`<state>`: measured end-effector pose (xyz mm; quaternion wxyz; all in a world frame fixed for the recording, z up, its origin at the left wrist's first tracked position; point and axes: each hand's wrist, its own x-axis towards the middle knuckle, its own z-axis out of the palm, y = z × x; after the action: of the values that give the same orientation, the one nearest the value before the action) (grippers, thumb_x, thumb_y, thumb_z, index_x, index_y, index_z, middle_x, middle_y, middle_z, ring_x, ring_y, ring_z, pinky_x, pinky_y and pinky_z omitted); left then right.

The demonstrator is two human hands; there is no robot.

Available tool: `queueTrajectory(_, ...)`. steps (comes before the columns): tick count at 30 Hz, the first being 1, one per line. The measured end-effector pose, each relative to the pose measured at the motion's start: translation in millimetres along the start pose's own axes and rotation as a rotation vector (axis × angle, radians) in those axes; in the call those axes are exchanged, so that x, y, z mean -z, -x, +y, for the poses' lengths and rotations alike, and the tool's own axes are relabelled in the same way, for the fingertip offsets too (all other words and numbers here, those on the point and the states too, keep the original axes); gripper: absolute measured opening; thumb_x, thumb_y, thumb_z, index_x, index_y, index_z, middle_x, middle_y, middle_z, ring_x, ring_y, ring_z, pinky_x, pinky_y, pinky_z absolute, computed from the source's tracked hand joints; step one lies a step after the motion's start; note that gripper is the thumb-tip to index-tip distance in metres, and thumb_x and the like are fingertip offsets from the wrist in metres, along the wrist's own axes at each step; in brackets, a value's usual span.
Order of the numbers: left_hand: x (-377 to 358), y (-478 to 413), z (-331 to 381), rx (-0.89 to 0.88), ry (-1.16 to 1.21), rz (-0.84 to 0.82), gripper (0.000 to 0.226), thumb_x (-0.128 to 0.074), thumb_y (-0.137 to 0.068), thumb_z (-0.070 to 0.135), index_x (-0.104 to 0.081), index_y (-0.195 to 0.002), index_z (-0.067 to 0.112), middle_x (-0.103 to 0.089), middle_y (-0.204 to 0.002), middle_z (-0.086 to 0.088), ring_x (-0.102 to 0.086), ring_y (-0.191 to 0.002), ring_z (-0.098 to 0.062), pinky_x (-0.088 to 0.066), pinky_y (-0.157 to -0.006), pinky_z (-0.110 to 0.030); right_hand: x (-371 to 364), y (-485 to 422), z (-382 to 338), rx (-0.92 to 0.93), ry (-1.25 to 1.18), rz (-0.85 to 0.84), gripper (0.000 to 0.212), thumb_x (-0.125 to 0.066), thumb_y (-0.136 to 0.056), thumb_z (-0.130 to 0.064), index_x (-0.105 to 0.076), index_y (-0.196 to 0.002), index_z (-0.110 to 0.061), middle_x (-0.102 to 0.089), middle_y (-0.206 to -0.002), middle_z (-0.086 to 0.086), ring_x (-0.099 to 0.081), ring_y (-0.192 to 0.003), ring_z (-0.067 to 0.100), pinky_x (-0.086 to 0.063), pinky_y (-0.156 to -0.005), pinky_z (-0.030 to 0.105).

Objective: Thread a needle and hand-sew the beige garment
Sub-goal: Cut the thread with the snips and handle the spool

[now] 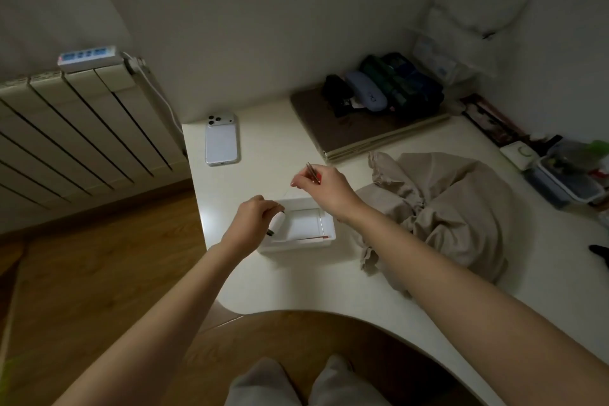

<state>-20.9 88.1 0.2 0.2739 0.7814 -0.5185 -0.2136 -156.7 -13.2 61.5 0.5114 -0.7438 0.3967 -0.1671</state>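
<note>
Your left hand (253,219) curls round a white thread spool (277,224). It holds the spool over the left end of the white box (296,245), near the left edge of the table (280,283).

Your right hand (326,186) sits at 1 o'clock from the left hand. Its fingertips are pinched together, but what they pinch is too fine to tell. The same hand grips a thin metal tool (313,172), tip pointing to 11 o'clock. Whether it is snips or tweezers, cannot tell.

The beige garment (454,208) lies in a crumpled heap on the table at 3 o'clock from the box, near it. Your right forearm crosses its left edge.

- 1 phone (221,142) lies face down at 11 o'clock from the box.
- Dark pouches (395,89) rest on a flat brown stack (346,135) at 1 o'clock.
- A plastic tub (566,184) stands at the far right.
- A radiator (82,128) is at 9 o'clock, with 1 power strip (87,58) on top.
</note>
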Motion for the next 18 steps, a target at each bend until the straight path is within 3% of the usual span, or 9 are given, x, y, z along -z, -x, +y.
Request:
queueTrajectory(2, -2, 5, -6, 0.012, -0.085, -0.052, 0.026, -0.049, -0.099, 0.018, -0.072, -0.104, 0.007, -0.053, -0.086, -0.008, -0.049, -0.078, -0.022, -0.035, -0.064, -0.014, -4, -5, 6, -0.058, 0.136, -0.018, 0.021, -0.055, -0.094, -0.024, -0.065, -0.099, -0.006, -0.063, -0.095, 0.005, -0.056, -0.091, 0.02, -0.04, -0.078, 0.029)
queueTrajectory(4, -5, 9, -10, 0.016, -0.268, -0.136, 0.029, -0.045, -0.1, 0.021, -0.071, -0.109, 0.01, -0.055, -0.097, -0.01, -0.049, -0.089, -0.025, -0.039, -0.075, -0.026, -3, -8, 14, -0.172, 0.332, -0.062, 0.034, -0.051, -0.095, -0.026, -0.053, -0.122, -0.006, -0.054, -0.117, 0.01, -0.053, -0.106, 0.024, -0.038, -0.084, 0.028)
queueTrajectory(6, -5, 14, -9, -0.002, -0.434, -0.191, 0.031, -0.041, -0.1, 0.025, -0.066, -0.118, 0.018, -0.054, -0.109, -0.008, -0.046, -0.1, -0.026, -0.035, -0.084, -0.03, -1, -12, 19, -0.3, 0.453, -0.13, 0.045, -0.047, -0.093, -0.015, -0.036, -0.134, -0.002, -0.036, -0.136, 0.016, -0.048, -0.113, 0.03, -0.038, -0.087, 0.031)
queueTrajectory(8, -4, 19, -5, -0.036, -0.5, -0.199, 0.034, -0.042, -0.1, 0.032, -0.059, -0.128, 0.022, -0.052, -0.119, -0.004, -0.042, -0.108, -0.025, -0.03, -0.089, -0.031, -2, -14, 19, -0.362, 0.514, -0.16, 0.047, -0.041, -0.091, -0.005, -0.028, -0.136, 0.002, -0.027, -0.139, 0.018, -0.043, -0.117, 0.032, -0.037, -0.089, 0.033)
queueTrajectory(10, -5, 23, -1, -0.082, -0.523, -0.18, 0.042, -0.046, -0.097, 0.041, -0.05, -0.135, 0.023, -0.049, -0.126, 0.0, -0.04, -0.114, -0.023, -0.028, -0.094, -0.031, -8, -15, 20, -0.308, 0.499, -0.2, 0.039, -0.039, -0.092, -0.002, -0.035, -0.13, 0.001, -0.034, -0.138, 0.02, -0.042, -0.12, 0.033, -0.038, -0.089, 0.033)
queueTrajectory(13, -6, 29, 1, -0.13, -0.52, -0.145, 0.049, -0.054, -0.092, 0.045, -0.047, -0.136, 0.025, -0.052, -0.13, 0.007, -0.041, -0.115, -0.02, -0.026, -0.094, -0.031, -22, -11, 33, -0.209, 0.477, -0.264, 0.017, -0.049, -0.091, -0.006, -0.047, -0.108, -0.008, -0.056, -0.123, 0.018, -0.054, -0.11, 0.032, -0.043, -0.082, 0.032)
queueTrajectory(16, -10, 32, 2, -0.133, -0.516, -0.14, 0.033, -0.056, -0.092, 0.037, -0.06, -0.122, 0.024, -0.06, -0.123, 0.006, -0.043, -0.113, -0.019, -0.024, -0.093, -0.03, -26, -5, 44, -0.168, 0.572, -0.228, 0.04, -0.063, -0.088, -0.016, -0.047, -0.123, -0.006, -0.057, -0.126, 0.012, -0.054, -0.115, 0.032, -0.041, -0.086, 0.032)
queueTrajectory(18, -12, 33, 1, -0.116, -0.509, -0.139, 0.025, -0.055, -0.094, 0.032, -0.065, -0.116, 0.024, -0.064, -0.118, 0.006, -0.043, -0.111, -0.018, -0.023, -0.092, -0.029, -27, -4, 50, -0.154, 0.638, -0.202, 0.041, -0.064, -0.089, -0.021, -0.049, -0.124, -0.006, -0.057, -0.125, 0.012, -0.054, -0.114, 0.031, -0.041, -0.086, 0.033)
